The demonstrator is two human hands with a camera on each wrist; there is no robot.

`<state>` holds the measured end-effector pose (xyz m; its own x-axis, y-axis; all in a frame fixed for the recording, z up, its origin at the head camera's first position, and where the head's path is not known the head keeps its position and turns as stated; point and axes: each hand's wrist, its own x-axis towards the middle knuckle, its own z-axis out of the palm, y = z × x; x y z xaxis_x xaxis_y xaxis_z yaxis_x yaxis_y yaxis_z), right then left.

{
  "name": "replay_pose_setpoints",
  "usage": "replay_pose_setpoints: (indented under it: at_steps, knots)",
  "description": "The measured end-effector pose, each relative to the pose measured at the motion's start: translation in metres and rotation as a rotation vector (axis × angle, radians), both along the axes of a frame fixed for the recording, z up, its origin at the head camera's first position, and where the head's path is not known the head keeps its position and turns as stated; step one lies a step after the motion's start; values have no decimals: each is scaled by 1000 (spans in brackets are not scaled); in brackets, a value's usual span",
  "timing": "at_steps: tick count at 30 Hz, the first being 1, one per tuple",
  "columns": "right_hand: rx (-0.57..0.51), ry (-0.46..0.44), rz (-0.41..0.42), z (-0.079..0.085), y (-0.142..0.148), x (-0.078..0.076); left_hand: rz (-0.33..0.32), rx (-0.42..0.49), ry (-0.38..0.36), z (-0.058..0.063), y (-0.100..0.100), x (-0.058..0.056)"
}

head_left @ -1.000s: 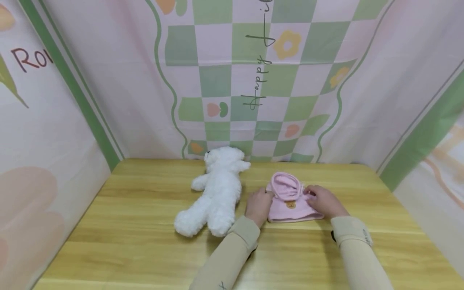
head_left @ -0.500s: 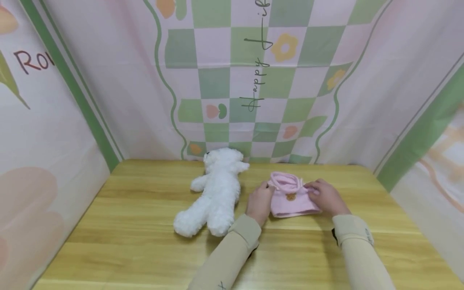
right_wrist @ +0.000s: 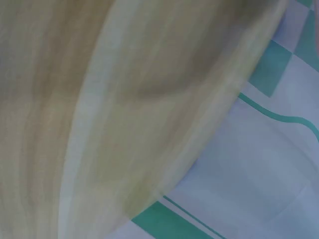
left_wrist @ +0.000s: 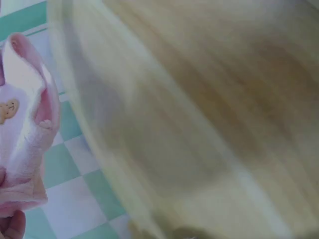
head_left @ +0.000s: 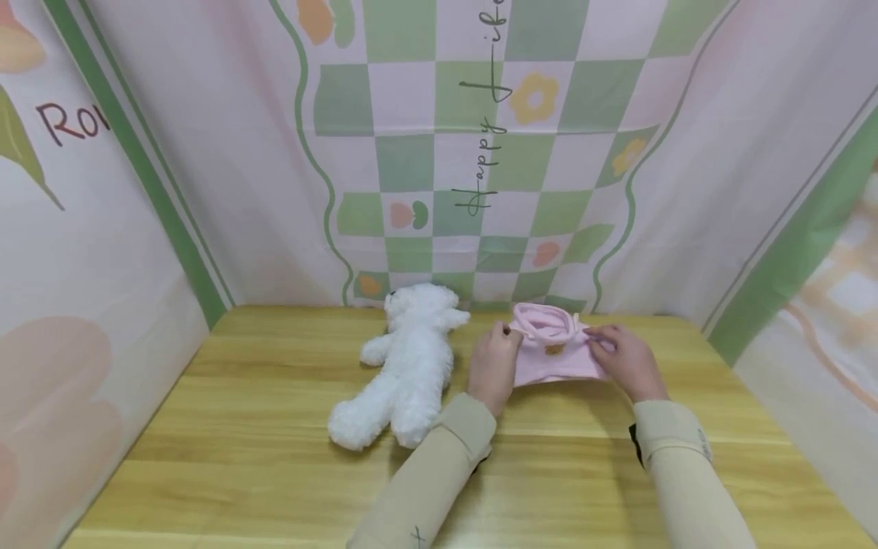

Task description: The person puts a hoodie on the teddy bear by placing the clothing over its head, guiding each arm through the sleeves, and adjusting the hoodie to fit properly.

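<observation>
White plush toy [head_left: 420, 352] is lying on table [head_left: 240, 396]. Right of plush, left hand [head_left: 492, 370] is gripping pink garment [head_left: 554, 366] by its plush-side edge, fingers curled; garment is spanning between hands; right hand [head_left: 631, 364] is pinching its far edge.

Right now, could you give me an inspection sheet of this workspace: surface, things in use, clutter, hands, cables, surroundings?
Surface: wooden table with visible grain.
Things: pink top with a bear patch, apparently lifted; white stuffed toy lying to its left.
Clutter: nothing seen.
Hands: left hand and right hand hold the top by opposite sides.
Cables: nothing seen.
Surroundings: cloth with green checks behind the table.
</observation>
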<state>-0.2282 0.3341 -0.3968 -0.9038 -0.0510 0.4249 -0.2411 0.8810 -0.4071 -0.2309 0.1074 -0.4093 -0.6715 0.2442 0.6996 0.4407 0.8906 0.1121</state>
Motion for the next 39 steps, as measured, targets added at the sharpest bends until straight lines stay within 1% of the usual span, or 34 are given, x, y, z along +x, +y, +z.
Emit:
replay_pose_setpoints:
  at_steps: [4,8,14,17,22,24,26,29,32,35,39]
  knots:
    - [-54,71,-32,5,-1,0,38,1,10,11,3,-1]
    - [-109,120,-70,12,-4,-2,63,6,7,27,5,0]
    - [-158,215,-94,23,-7,-7,47,11,-24,53,5,-3]
    - [-185,260,-92,28,-11,-10,46,40,-46,65,4,-5]
    - [-209,345,-92,38,-22,-14,64,59,-84,86,-4,-9]
    - [-212,375,-85,43,-28,-16,72,55,-121,94,-8,-11]
    - [-210,394,-79,48,-34,-18,65,77,-186,103,-14,-14]
    - [-203,395,-66,55,-45,-20,48,166,-318,114,-24,-18]
    - [-189,375,-55,61,-57,-23,27,290,-419,124,-38,-22]
    - [-187,355,-32,67,-70,-28,22,394,-474,132,-52,-26]
    - [-190,332,2,75,-90,-34,41,470,-504,141,-74,-32]
